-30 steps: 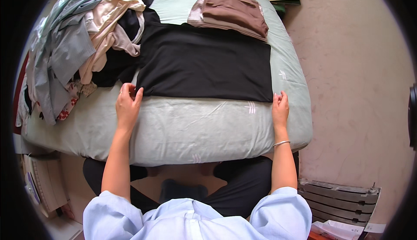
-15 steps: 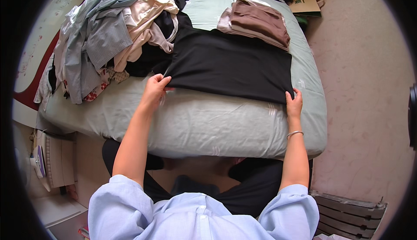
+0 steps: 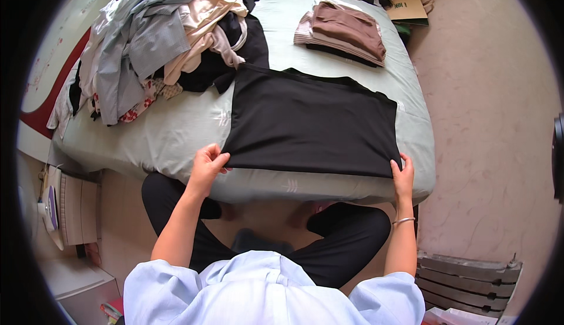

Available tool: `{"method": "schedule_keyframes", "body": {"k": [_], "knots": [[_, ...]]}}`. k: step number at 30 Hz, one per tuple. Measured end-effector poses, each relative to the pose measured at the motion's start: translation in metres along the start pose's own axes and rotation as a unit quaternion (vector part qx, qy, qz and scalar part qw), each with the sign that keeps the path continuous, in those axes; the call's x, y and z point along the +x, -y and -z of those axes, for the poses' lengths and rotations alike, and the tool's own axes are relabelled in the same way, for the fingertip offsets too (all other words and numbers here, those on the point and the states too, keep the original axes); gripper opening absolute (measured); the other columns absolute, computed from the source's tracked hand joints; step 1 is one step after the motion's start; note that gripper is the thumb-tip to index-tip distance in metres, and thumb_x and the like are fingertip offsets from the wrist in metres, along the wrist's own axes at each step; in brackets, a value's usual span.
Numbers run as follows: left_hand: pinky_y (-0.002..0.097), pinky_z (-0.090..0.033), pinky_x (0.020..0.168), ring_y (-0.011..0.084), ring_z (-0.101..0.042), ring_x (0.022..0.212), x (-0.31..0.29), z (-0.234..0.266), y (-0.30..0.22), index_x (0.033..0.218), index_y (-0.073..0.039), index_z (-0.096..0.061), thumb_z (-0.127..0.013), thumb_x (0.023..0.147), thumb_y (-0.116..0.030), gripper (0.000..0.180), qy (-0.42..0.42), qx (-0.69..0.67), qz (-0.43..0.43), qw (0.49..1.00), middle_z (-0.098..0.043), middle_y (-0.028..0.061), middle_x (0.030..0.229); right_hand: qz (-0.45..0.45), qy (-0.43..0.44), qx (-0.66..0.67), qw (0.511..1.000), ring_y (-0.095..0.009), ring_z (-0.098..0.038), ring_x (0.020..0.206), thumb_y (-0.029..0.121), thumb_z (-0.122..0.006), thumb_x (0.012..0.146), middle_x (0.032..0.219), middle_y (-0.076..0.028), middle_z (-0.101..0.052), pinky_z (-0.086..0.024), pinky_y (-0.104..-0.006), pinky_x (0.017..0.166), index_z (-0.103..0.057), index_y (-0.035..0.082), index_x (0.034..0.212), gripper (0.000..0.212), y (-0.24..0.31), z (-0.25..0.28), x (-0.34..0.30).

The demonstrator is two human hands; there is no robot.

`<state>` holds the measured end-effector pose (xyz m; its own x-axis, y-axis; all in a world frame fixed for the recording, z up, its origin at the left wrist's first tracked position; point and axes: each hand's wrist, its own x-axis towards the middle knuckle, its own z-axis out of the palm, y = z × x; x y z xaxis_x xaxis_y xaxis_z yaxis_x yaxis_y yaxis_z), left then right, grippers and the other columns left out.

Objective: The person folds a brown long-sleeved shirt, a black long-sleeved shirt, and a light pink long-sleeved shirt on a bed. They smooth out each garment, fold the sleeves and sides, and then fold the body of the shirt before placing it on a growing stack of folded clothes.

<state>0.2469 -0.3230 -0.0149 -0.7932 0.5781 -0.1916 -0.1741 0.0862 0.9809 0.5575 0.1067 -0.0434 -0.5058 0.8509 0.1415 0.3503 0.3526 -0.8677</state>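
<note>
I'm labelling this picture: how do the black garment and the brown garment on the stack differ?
The black garment is spread wide across the bed, while the brown garment is a smaller, compact bundle atop the folded stack. The left hand and right hand pinch the black garment's near corners; neither touches the brown garment. Both look plain, without pattern.

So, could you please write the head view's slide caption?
Black garment on bed, left hand and right hand gripping near corners.

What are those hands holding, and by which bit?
A flat black cloth garment: the left hand pinches its near left corner, the right hand its near right corner.
</note>
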Motion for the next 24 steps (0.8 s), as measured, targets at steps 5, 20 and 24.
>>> {"method": "schedule_keyframes", "body": {"k": [5,20,24], "knots": [[0.0264,-0.045,0.059,0.0088,-0.057,0.067,-0.015,0.011,0.015,0.089,-0.001,-0.058,-0.066,0.082,-0.007,0.012,-0.029,0.258,-0.062,0.964,-0.062,0.0034,0.075,0.042,-0.046,-0.288,0.956,-0.029,-0.059,0.1,0.015,-0.068,0.086,0.107,-0.016,-0.061,-0.047,-0.0389,0.09,-0.053,-0.001,0.123,0.043,0.01,0.001,-0.013],[0.0221,-0.044,0.064,0.007,-0.055,0.075,-0.013,-0.005,0.027,0.106,-0.003,-0.063,-0.072,0.081,-0.007,0.027,-0.108,0.106,-0.114,0.982,-0.064,0.0006,0.089,0.394,0.188,-0.046,0.898,-0.033,-0.058,0.103,0.016,-0.066,0.087,0.106,-0.013,-0.063,-0.046,-0.0394,0.092,-0.064,0.007,0.111,0.025,0.24,-0.331,0.075],[0.0217,-0.042,0.062,0.0068,-0.053,0.074,-0.012,-0.002,0.023,0.107,-0.004,-0.063,-0.072,0.08,-0.005,0.028,-0.089,0.068,-0.081,0.99,-0.064,0.0001,0.089,0.396,0.251,-0.027,0.883,-0.033,-0.055,0.109,0.02,-0.068,0.086,0.113,-0.013,-0.062,-0.045,-0.0401,0.095,-0.07,0.01,0.104,0.02,0.241,-0.38,0.095]]}}
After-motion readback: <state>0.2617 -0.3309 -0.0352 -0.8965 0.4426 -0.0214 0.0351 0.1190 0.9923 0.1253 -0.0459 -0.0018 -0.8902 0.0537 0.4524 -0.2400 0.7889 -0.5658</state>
